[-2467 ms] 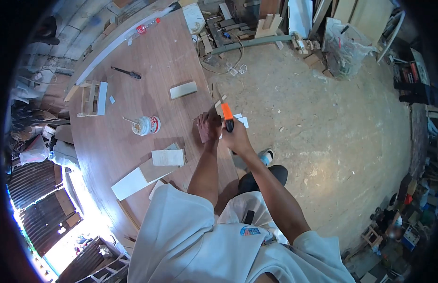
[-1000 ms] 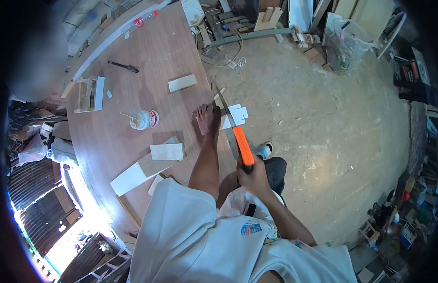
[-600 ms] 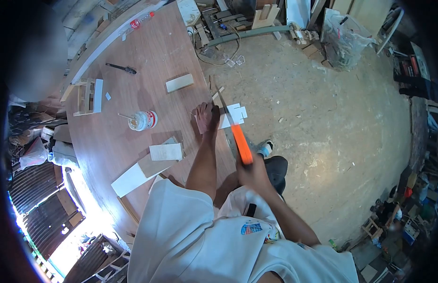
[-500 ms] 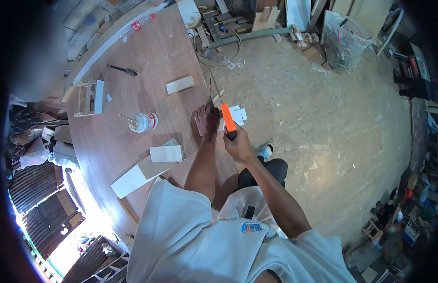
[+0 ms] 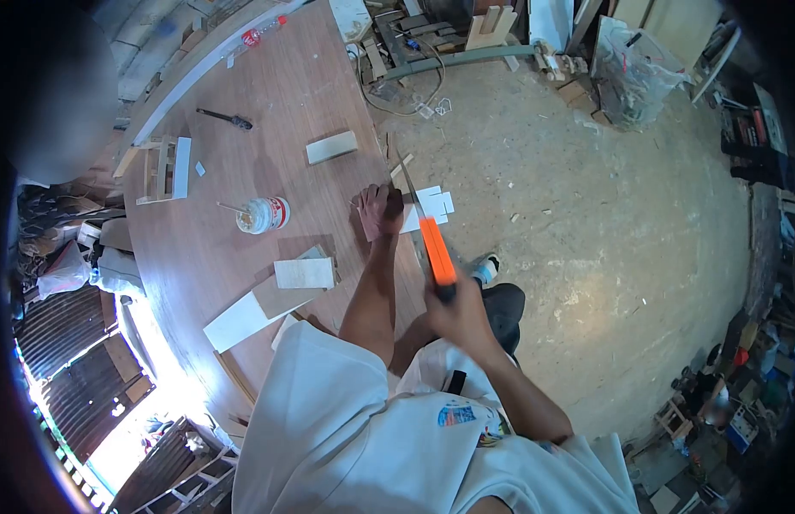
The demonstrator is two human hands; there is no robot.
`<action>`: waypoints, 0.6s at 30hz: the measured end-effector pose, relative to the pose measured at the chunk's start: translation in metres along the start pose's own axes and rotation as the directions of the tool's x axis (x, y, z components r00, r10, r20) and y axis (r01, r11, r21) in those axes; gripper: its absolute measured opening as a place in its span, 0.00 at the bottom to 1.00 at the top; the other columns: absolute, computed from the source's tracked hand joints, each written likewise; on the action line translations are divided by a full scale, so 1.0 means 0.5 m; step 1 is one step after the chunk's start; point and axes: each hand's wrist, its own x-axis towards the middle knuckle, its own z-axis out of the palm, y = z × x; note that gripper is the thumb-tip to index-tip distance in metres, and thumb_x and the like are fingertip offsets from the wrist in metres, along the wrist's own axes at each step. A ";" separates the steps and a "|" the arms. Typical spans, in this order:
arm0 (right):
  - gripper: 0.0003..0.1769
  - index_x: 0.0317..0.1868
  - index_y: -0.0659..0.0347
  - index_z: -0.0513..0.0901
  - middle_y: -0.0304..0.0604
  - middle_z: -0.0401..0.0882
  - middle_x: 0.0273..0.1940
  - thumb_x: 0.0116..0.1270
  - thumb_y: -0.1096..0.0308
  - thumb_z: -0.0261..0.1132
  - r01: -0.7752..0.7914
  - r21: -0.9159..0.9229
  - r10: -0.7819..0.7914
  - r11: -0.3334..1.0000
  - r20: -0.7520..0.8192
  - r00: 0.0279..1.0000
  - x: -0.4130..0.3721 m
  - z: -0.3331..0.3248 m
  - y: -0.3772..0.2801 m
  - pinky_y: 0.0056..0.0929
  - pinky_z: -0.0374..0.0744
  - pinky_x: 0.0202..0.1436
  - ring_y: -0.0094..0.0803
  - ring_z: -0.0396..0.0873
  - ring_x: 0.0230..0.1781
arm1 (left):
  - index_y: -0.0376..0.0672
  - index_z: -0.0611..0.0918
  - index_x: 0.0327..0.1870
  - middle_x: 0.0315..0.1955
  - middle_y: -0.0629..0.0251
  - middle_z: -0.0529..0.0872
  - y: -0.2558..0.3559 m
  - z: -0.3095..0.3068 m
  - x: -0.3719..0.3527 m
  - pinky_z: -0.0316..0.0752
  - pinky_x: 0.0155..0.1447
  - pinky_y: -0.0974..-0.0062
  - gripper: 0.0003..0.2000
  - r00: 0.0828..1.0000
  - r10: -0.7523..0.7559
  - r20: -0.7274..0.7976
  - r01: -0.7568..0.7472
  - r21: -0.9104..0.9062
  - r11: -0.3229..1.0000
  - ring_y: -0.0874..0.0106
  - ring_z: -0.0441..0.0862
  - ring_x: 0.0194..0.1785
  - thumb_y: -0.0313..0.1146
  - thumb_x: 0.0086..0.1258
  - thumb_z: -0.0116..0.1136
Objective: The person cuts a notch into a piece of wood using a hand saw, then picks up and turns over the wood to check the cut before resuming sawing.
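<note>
Orange-handled saw (image 5: 435,248) angles across the bench (image 5: 269,103) edge, its grip wrapped tight in the right hand (image 5: 455,310), close to the body. The left hand (image 5: 378,209) bears down with fingers curled over a small wooden piece (image 5: 365,228), mostly hidden, at that edge beside the blade. Cutting seems midway: pale offcuts (image 5: 433,204) lie on the floor beyond, while the pinned piece looks unsevered. The cut's depth cannot be told.
</note>
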 end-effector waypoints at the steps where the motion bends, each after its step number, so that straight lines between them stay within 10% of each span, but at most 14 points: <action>1: 0.06 0.38 0.68 0.74 0.42 0.70 0.23 0.58 0.79 0.58 -0.010 -0.002 0.010 1.000 0.002 1.000 -0.032 -0.006 -0.013 0.26 0.71 0.33 0.24 0.70 0.27 | 0.44 0.80 0.31 0.33 0.60 0.79 -0.005 0.002 -0.006 0.70 0.53 0.62 0.04 1.000 -0.002 0.026 0.002 0.008 1.000 0.60 0.75 0.44 0.32 0.59 0.56; 9: 0.04 0.34 0.67 0.75 0.42 0.71 0.22 0.59 0.77 0.59 0.156 0.019 -0.157 0.988 0.024 0.987 0.173 0.038 0.114 0.28 0.70 0.30 0.22 0.67 0.26 | 0.44 0.80 0.32 0.33 0.59 0.79 -0.051 0.094 -0.010 0.68 0.57 0.61 0.06 0.996 -0.040 -0.083 0.042 0.021 0.999 0.59 0.75 0.46 0.34 0.59 0.55; 12: 0.03 0.32 0.67 0.74 0.36 0.71 0.22 0.58 0.76 0.60 0.164 -0.056 -0.169 0.985 -0.096 0.981 0.127 0.026 0.090 0.27 0.69 0.28 0.20 0.66 0.24 | 0.45 0.80 0.31 0.33 0.60 0.79 -0.080 0.131 -0.001 0.67 0.55 0.61 0.05 0.995 -0.094 0.046 0.105 -0.470 0.876 0.61 0.75 0.46 0.35 0.58 0.55; 14: 0.08 0.38 0.67 0.75 0.45 0.72 0.24 0.57 0.75 0.62 -0.031 0.037 0.034 0.999 -0.079 0.996 0.085 0.009 0.111 0.33 0.73 0.31 0.30 0.73 0.26 | 0.45 0.79 0.28 0.33 0.61 0.79 -0.011 0.011 -0.008 0.68 0.54 0.61 0.05 0.978 0.165 0.124 -0.156 -0.081 0.984 0.62 0.76 0.45 0.36 0.57 0.55; 18: 0.07 0.38 0.64 0.74 0.38 0.71 0.22 0.63 0.71 0.62 -0.260 0.315 0.255 0.913 0.058 0.965 0.137 -0.021 0.008 0.29 0.72 0.21 0.25 0.75 0.20 | 0.44 0.77 0.26 0.31 0.61 0.79 0.001 0.005 -0.006 0.68 0.49 0.60 0.04 0.978 0.205 0.044 -0.201 -0.071 0.977 0.62 0.76 0.40 0.33 0.56 0.56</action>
